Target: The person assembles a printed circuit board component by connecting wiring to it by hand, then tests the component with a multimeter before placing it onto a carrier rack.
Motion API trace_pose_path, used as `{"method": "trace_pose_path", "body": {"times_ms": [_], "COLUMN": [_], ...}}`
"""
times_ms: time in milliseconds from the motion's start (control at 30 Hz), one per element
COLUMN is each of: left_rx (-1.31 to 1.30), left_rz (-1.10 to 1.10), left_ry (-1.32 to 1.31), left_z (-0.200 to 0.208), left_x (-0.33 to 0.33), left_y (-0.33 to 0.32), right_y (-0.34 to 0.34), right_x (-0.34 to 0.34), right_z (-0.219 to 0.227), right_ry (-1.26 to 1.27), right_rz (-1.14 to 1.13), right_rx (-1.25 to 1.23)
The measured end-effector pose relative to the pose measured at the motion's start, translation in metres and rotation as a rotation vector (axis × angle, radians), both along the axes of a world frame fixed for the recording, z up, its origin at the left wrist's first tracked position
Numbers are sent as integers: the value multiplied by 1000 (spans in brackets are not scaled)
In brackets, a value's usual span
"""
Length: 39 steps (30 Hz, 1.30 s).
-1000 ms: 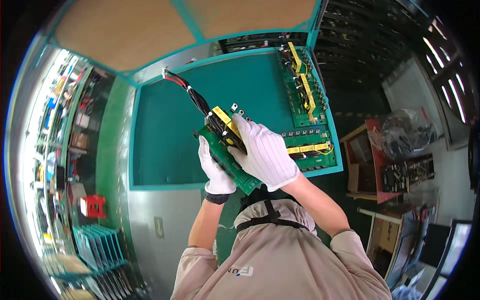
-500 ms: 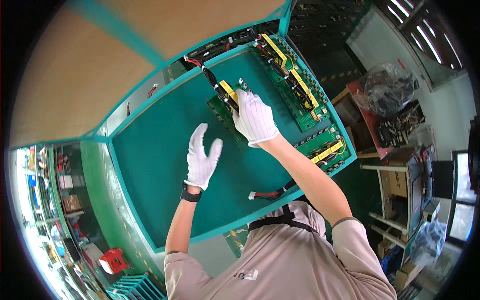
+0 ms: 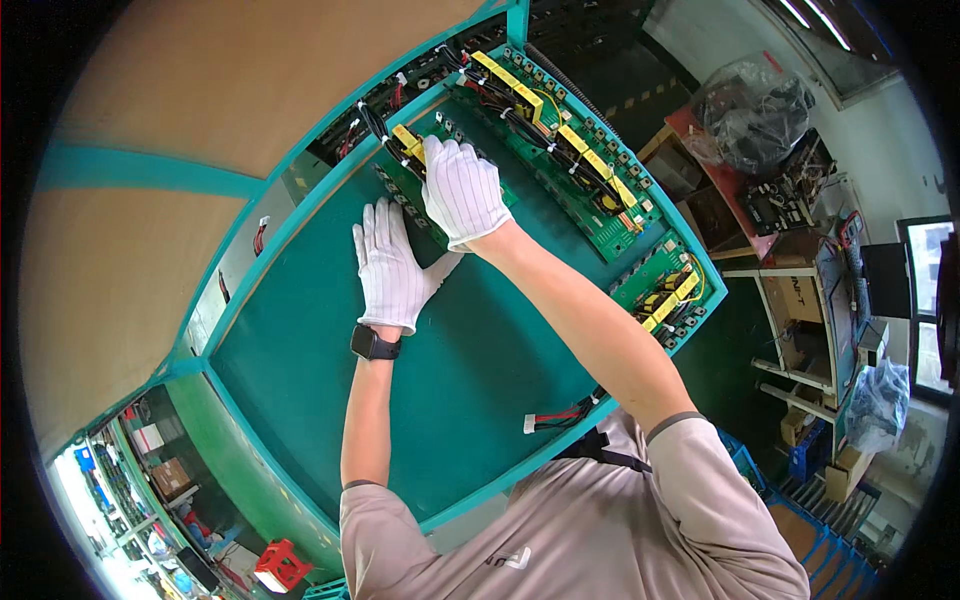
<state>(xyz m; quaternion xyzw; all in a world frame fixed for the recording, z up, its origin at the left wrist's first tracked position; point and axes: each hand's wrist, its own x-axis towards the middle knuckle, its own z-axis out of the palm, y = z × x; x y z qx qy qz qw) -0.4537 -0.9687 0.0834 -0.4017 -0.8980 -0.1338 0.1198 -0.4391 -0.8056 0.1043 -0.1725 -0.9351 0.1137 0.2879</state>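
Note:
My right hand (image 3: 465, 192), in a white striped glove, is closed on a green circuit board (image 3: 398, 185) near the far side of a teal tray (image 3: 480, 335). The hand covers much of this board; a yellow-wrapped part (image 3: 407, 139) and black wires show past its fingers. Beside the board's left edge, my gloved left hand (image 3: 390, 275) lies flat with its fingers stretched out and the thumb apart, holding nothing. Whether its fingertips touch the board I cannot tell. A black watch (image 3: 373, 343) is on the left wrist.
More circuit boards (image 3: 610, 228) with yellow parts line the tray's right side, another (image 3: 650, 270) at the near right corner. A red-and-black cable (image 3: 562, 416) lies by the near edge. A tan panel (image 3: 130, 270) with teal bars rises at left. Shelving (image 3: 800, 330) stands at right.
My left hand has come down from above the tray and flattened beside the board. My right hand and the board have shifted toward the tray's far left edge. The whole view has turned somewhat.

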Motion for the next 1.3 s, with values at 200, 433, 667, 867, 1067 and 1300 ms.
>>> {"method": "trace_pose_path", "body": {"times_ms": [200, 433, 667, 867, 1067, 1300], "left_rx": [-34, -56, -72, -55, -64, -81], "left_rz": [-16, -28, -43, -64, -81, -65], "left_ry": [-36, -23, -46, -40, -37, -14], "left_z": [7, 5, 9, 7, 6, 3], "left_x": [-23, -36, -36, -37, -37, -41], "left_y": [18, 29, 32, 32, 28, 32], "right_y": [10, 22, 21, 21, 20, 24], "right_x": [-20, -31, -29, -30, -25, -29], "right_z": [0, -2, 1, 1, -1, -3], "right_ry": [-16, 27, -61, -39, -25, 20], "right_rz": [-36, -37, -53, -61, -54, -67], "right_rx": [38, 70, 78, 70, 71, 103]}}
